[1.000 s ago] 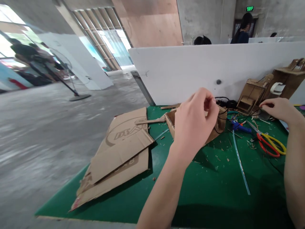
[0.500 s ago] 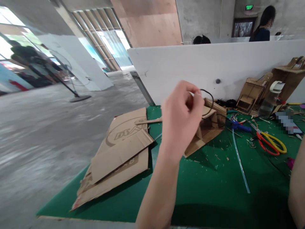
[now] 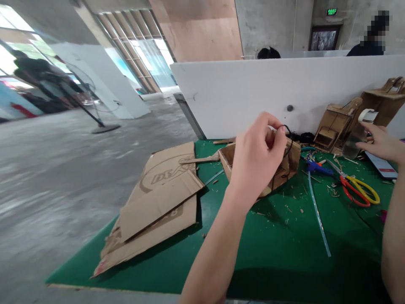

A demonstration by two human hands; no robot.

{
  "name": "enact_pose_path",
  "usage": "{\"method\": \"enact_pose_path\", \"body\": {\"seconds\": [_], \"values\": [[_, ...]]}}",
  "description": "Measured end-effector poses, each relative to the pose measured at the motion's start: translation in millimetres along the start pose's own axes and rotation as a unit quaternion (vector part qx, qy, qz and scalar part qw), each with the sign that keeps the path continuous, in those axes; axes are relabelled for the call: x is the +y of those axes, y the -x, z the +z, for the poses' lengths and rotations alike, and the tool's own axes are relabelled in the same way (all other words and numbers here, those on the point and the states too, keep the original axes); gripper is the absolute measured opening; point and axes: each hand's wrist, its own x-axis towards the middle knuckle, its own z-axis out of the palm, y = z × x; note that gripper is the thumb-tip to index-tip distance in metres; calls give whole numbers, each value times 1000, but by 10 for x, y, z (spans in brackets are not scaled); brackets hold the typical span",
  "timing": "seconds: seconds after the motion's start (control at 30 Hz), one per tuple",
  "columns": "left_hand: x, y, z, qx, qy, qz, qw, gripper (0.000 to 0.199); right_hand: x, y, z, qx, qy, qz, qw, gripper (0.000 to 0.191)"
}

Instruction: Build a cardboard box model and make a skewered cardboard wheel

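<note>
Above the cardboard box [image 3: 294, 159], left hand [image 3: 257, 158] pinching black cord [image 3: 291, 137], right hand [image 3: 381, 141] loosely spread near bottle [image 3: 352, 144]

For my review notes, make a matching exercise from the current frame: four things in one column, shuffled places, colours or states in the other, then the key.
Column 1
1. Left hand
2. Scissors
3. Clear bottle
4. Flat cardboard sheets

Column 2
A. White-capped
B. Overlapping on the left part of the green table
C. Black cord at its fingertips
D. Red-and-yellow-handled

Pairs: 1-C, 2-D, 3-A, 4-B
</note>
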Motion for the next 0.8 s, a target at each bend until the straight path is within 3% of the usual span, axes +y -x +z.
{"method": "enact_pose_path", "body": {"seconds": [0.07, 0.13, 0.23, 0.3, 0.4, 0.53, 0.67, 0.8], "values": [[-24, -13, 77, -34, -16, 4, 999, 8, -406, 107, -108, -87, -163, -59, 981, 70], [-30, -20, 129, -66, -21, 10, 998, 8, -851, 233, -177, -130, -274, -143, 942, 69], [-27, -24, 148, -124, 2, 20, 992, 7, -1391, 384, -155, -142, -339, -217, 904, 63], [-30, -29, 123, -160, 22, 22, 987, 7, -1581, 425, -80, -149, -343, -245, 894, 42], [-48, -42, 57, -192, 26, 19, 981, 11, -1609, 391, 44, -127, -336, -241, 901, 25], [-89, -63, -6, -187, 1, 11, 982, 16, -1392, 257, 135, -79, -317, -193, 925, 26], [-139, -70, 2, -187, -89, 9, 978, 19, -1202, 149, 169, -21, -298, -173, 938, 29], [-188, -42, 45, -274, -200, 20, 941, 15, -1212, 65, 346, -26, -322, -173, 930, 31]]}}
